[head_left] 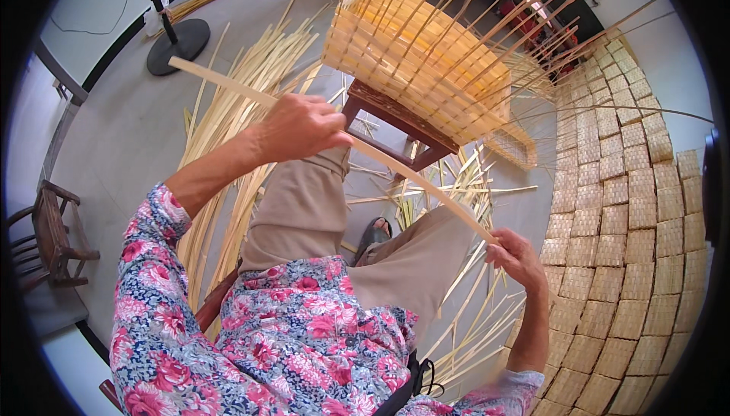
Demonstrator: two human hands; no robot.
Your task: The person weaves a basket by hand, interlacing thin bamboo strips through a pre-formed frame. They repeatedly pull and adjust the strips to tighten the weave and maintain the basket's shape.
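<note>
A long pale bamboo strip [414, 176] stretches across my lap, slanting from upper left down to the right. My left hand [300, 127] is closed round it, with a length of strip sticking out past the fist. At its other end, my right hand [517, 256] pinches the strip near the tip. Beyond my knees, a half-woven bamboo basket [418, 58] rests tilted on a dark wooden stool [399, 123], its unwoven stakes standing out at the top. Neither hand touches the basket.
Loose bamboo strips [243, 81] lie heaped on the floor at left, and more scatter around the stool. Stacked woven pieces [616, 211] fill the right side. A round black stand base [179, 45] is at far left, with a small wooden chair [53, 237] nearer.
</note>
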